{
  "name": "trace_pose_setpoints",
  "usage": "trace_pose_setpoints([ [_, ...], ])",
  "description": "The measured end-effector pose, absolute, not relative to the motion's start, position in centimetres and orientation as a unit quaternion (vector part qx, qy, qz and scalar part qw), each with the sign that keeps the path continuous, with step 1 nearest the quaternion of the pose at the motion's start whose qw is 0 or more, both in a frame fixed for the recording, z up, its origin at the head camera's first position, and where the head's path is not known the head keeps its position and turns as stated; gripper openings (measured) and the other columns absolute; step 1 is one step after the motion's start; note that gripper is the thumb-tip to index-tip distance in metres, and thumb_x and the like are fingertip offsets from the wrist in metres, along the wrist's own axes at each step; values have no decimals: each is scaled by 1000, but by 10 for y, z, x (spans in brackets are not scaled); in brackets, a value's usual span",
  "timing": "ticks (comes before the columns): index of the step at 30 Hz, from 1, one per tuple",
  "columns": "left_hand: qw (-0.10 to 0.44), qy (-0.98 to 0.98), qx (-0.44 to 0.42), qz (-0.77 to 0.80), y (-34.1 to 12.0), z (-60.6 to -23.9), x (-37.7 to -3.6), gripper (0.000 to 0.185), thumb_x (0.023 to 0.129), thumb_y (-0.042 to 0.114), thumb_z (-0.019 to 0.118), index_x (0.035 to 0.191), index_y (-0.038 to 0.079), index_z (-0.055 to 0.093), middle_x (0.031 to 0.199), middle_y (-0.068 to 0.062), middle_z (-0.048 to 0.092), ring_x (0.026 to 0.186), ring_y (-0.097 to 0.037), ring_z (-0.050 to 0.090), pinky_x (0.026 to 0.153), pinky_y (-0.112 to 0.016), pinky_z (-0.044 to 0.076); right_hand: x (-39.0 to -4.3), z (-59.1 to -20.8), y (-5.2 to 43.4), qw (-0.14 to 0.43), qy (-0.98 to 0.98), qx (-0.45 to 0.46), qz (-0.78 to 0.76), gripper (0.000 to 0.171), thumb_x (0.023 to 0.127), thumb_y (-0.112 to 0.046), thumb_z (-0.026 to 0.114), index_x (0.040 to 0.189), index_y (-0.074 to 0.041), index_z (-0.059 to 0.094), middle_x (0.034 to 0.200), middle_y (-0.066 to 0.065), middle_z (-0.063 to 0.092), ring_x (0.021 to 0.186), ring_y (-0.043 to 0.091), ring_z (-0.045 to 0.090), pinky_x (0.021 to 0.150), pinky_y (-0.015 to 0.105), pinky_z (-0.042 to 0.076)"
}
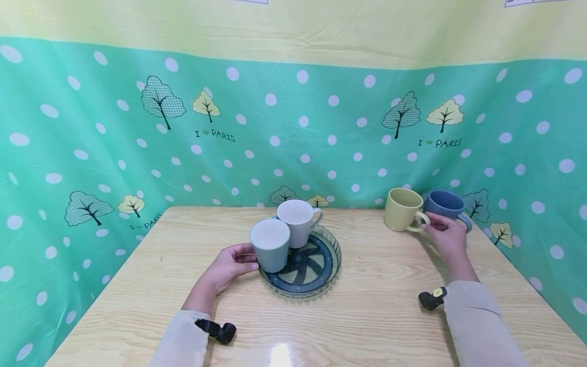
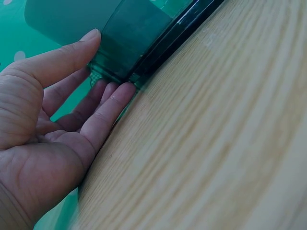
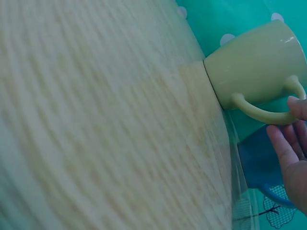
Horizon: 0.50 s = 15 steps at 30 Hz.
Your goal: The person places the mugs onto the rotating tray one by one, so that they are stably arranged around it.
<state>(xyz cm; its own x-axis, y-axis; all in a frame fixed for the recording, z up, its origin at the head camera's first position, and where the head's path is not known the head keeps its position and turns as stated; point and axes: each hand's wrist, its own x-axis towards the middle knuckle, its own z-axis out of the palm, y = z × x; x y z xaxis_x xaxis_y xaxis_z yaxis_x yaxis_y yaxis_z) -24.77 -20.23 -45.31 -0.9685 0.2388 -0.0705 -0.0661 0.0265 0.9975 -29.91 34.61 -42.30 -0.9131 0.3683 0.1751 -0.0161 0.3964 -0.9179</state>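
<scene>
A clear bluish round tray with a ribbed rim holds a pale green mug and a white mug, side by side. My left hand is at the left of the pale green mug. In the left wrist view its thumb and loosely bent fingers are right at the tray's wall, apart from each other. At the back right, my right hand pinches the handle of a yellow mug between thumb and fingers. Just behind that hand stands a blue mug, partly hidden by it.
A light wood tabletop lies under everything. Behind it and along both sides hangs a green dotted curtain with tree prints, close to the back mugs. Black wrist cameras are strapped at both sleeves.
</scene>
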Motion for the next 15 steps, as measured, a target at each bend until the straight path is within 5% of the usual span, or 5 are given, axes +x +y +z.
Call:
trace_pose_setpoints([
  [4,108,709,56,694,-203,-452,-248,59,81,-4,75,134,-6,51,124,-16,60,108,-23,59,89,-29,55,-299,-424,343,175,-799,-93,567,47,91,-2,66,136,1,52,129,22,57,89,-4,57,78,12,53],
  [12,109,711,55,693,-202,-451,-247,60,80,-3,77,134,-5,52,125,-16,60,110,-24,58,90,-30,55,-302,-426,339,197,-726,-107,650,47,87,7,67,132,0,57,94,-9,66,84,1,62,75,16,55],
  [15,107,711,57,693,-202,-451,-246,60,79,-3,77,134,-6,52,125,-16,60,109,-24,59,89,-29,55,-303,-427,338,204,-727,-121,644,47,88,5,67,133,0,56,97,-5,66,85,3,62,75,16,55],
])
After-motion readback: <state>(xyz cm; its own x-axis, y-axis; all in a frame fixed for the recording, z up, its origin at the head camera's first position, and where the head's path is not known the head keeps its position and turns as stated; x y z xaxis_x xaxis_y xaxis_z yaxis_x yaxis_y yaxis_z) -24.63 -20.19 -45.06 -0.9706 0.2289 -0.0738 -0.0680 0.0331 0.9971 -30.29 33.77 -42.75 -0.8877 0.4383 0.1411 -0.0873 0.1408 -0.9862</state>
